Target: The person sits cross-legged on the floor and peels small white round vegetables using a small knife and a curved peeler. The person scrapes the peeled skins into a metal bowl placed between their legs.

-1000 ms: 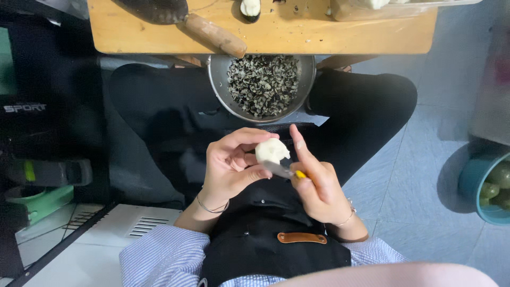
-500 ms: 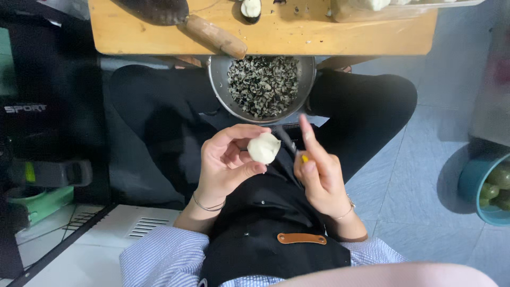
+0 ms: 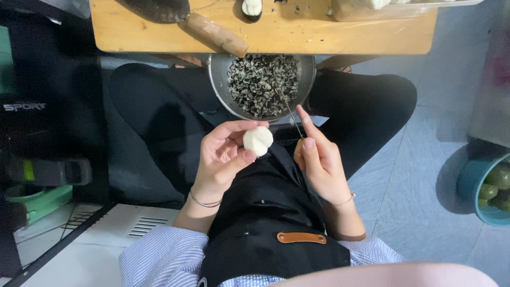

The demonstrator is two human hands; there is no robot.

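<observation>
Hands at frame centre, over a dark apron. Left hand [image 3: 223, 154] pinches a peeled white round piece [image 3: 258, 141] between thumb and fingertips. Right hand [image 3: 319, 159], just beside it, fingers curled around a thin-bladed knife [image 3: 291, 112] pointing at the metal bowl [image 3: 219, 87] of dark peelings, upper centre, below a wooden board [image 3: 340, 37].

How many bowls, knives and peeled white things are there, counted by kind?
Bowls: 2, a metal bowl of dark peelings and a teal bowl.
Knives: 2, a small knife in the right hand, a cleaver.
Peeled white pieces: 2, one in the left hand, one on the board.
Total: 6
</observation>
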